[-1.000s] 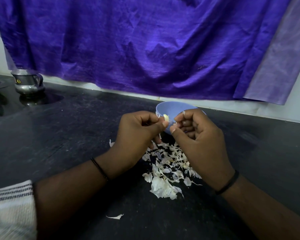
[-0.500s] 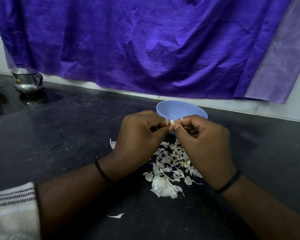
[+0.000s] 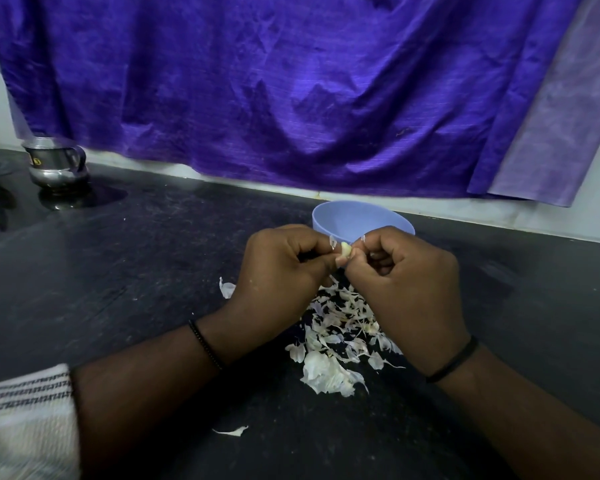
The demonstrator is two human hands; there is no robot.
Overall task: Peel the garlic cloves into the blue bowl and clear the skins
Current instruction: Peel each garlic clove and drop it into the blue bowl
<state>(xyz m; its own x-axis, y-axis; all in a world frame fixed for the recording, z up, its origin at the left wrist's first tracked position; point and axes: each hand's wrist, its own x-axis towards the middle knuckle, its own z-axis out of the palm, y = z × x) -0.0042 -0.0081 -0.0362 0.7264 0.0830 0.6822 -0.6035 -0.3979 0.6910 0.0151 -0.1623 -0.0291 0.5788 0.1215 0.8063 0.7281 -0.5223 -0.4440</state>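
As we drop lower, left hand (image 3: 284, 268) and right hand (image 3: 406, 275) both pinch the garlic clove (image 3: 346, 250) by the blue bowl (image 3: 360, 216) — skin half off, peeling continues.

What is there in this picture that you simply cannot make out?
Head view only:
- Inside of the blue bowl: the near rim and both hands hide its bottom, so any peeled cloves are unseen.
- Garlic clove: mostly covered by the left hand and right hand; how much skin remains is unclear.
- Steel jug: its label is too small to read.
- Skins: partly hidden under the right hand.
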